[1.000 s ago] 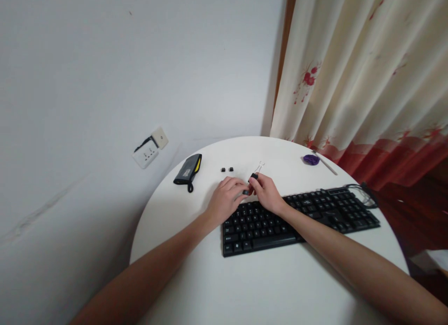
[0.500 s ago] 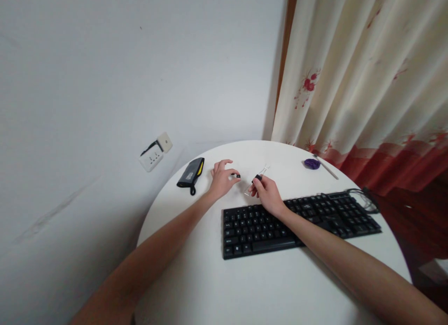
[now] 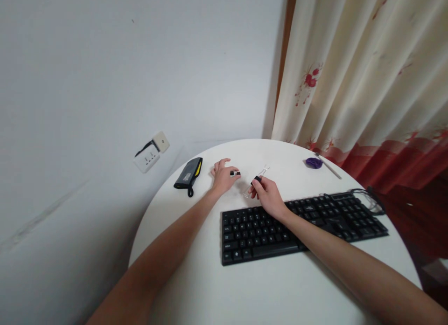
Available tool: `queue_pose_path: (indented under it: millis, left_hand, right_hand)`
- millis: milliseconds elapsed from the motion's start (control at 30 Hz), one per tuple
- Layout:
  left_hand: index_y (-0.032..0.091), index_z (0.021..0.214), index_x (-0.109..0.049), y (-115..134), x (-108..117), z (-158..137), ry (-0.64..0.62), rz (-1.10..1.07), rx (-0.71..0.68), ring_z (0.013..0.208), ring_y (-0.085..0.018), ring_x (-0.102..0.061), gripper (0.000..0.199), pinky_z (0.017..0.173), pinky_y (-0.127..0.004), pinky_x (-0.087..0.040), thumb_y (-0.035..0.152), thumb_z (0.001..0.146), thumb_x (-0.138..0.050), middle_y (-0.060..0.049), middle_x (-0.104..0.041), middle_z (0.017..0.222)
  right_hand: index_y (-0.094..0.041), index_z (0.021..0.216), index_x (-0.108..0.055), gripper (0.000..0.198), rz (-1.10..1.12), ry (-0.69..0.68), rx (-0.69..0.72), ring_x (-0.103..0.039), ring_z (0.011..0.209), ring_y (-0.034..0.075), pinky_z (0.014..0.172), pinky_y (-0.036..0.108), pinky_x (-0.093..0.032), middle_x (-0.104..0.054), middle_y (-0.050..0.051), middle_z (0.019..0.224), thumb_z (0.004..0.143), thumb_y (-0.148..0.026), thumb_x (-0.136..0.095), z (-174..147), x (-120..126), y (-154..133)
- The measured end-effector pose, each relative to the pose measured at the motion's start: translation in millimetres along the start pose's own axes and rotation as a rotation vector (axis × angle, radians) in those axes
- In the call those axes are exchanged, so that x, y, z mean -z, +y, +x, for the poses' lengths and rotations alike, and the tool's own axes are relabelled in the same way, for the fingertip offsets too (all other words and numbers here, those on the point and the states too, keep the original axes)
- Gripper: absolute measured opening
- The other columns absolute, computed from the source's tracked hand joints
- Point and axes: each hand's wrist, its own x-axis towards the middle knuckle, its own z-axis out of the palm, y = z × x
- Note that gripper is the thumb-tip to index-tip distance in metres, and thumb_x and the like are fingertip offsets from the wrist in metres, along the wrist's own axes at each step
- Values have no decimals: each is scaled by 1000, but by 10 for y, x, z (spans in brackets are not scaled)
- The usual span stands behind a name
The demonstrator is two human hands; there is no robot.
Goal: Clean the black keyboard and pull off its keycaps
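Observation:
Between thumb and forefinger, my left hand (image 3: 221, 176) pinches a small black piece (image 3: 235, 173) with a pale middle; it looks like a keycap, but is too small to be sure. The other left fingers stretch out just above the white table. My right hand (image 3: 268, 193) is closed on the black grip of a wire keycap puller (image 3: 257, 179). Thin wires reach out from the grip, splaying at the far end and looping near my fingers. A black keyboard (image 3: 273, 248) lies under my right wrist and forearm, which hide some of its keys.
A grey pouch (image 3: 189, 174) with yellow lining and a black loop lies left on the round white table (image 3: 182, 278). Purple bundled cloth (image 3: 314, 163) and a pale stick (image 3: 329, 166) lie at the right back. The keyboard's cable (image 3: 371, 201) is coiled near the right edge.
The small piece in my left hand has turned, showing more of its pale part. My right hand keeps its hold on the keycap puller, almost unmoved. The view has shifted slightly.

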Motion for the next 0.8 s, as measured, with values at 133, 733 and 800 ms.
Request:
queue_pose_path:
  millis: [133, 733, 800]
  left_hand:
    - [31, 98, -74, 12, -7, 17, 12, 6, -34, 124, -35, -33, 29, 96, -50, -30, 36, 70, -80, -5, -44, 138]
    - [33, 90, -76, 1, 0, 3, 24, 8, 15, 123, -33, -34, 16, 94, -47, -31, 35, 75, -77, -1, -44, 138]
    - [33, 90, -76, -9, -8, 5, 25, 8, 17, 122, -33, -34, 16, 93, -48, -31, 35, 74, -77, -1, -45, 138]
  right_hand:
    - [-17, 75, -58, 37, 1, -1, 2, -58, 56, 13, 57, 24, -46, -65, 4, 69, 94, -45, -45, -1, 1, -2]
    - [-16, 73, -59, 37, -19, 4, -29, -57, 55, 13, 55, 25, -44, -65, 4, 67, 93, -45, -47, 4, 2, -5]
    - [-16, 73, -59, 38, -19, 1, -26, -57, 55, 13, 55, 25, -44, -65, 4, 67, 93, -46, -47, 5, 3, -5]
